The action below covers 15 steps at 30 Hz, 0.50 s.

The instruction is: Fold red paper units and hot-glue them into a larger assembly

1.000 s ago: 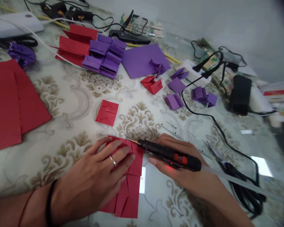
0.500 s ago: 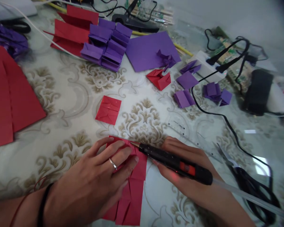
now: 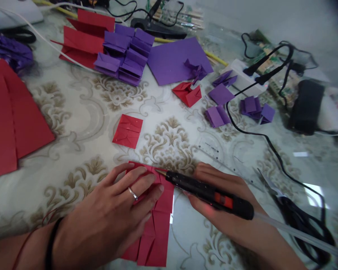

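My left hand [image 3: 112, 212] lies flat with fingers spread on a folded red paper strip [image 3: 157, 225] at the near edge of the table. My right hand [image 3: 225, 210] grips a black glue gun pen [image 3: 211, 195] with a red switch; its metal tip touches the top of the red strip beside my left fingertips. A clear glue stick [image 3: 293, 228] sticks out of the gun's back end. A small folded red square [image 3: 128, 131] lies just beyond the strip.
Folded purple pieces [image 3: 124, 56], a purple sheet [image 3: 177, 60] and red folded paper [image 3: 84, 37] lie at the back. Large red sheets [image 3: 11, 112] lie at left. Black scissors [image 3: 293, 210], a black cord [image 3: 259, 138], a clear ruler [image 3: 214, 150] and a white power strip [image 3: 242, 80] sit at right.
The view has shifted slightly. My hands and the glue gun stay in nearly the same place on the red strip.
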Each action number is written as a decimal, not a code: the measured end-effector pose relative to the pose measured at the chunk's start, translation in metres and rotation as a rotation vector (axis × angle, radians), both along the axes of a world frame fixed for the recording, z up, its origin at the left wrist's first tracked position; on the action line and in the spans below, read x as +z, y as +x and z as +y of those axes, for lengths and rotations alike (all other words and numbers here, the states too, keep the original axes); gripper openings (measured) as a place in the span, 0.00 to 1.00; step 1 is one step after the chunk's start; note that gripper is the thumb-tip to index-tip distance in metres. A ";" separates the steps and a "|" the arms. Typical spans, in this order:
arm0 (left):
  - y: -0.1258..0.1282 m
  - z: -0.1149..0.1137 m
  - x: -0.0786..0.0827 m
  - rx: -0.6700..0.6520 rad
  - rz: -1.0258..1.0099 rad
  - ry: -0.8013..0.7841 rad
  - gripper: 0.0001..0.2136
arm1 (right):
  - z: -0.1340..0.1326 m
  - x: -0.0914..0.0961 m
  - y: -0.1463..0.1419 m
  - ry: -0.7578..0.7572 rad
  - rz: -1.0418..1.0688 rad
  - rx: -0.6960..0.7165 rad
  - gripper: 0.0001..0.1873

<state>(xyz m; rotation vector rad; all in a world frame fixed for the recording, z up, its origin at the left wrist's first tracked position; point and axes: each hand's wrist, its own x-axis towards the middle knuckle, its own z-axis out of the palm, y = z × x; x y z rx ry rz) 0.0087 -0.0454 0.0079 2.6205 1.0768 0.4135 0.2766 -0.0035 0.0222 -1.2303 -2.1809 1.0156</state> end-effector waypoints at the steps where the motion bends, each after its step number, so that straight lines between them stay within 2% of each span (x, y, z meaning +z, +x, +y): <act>1: 0.000 0.001 0.000 0.002 -0.001 -0.003 0.18 | -0.001 -0.001 0.002 0.006 -0.001 -0.008 0.14; 7: -0.001 0.002 0.004 -0.007 -0.008 -0.019 0.18 | -0.005 -0.003 0.009 0.007 -0.006 -0.059 0.16; 15: -0.002 0.005 0.006 -0.026 -0.012 -0.017 0.19 | -0.003 -0.001 0.017 -0.018 0.004 -0.050 0.15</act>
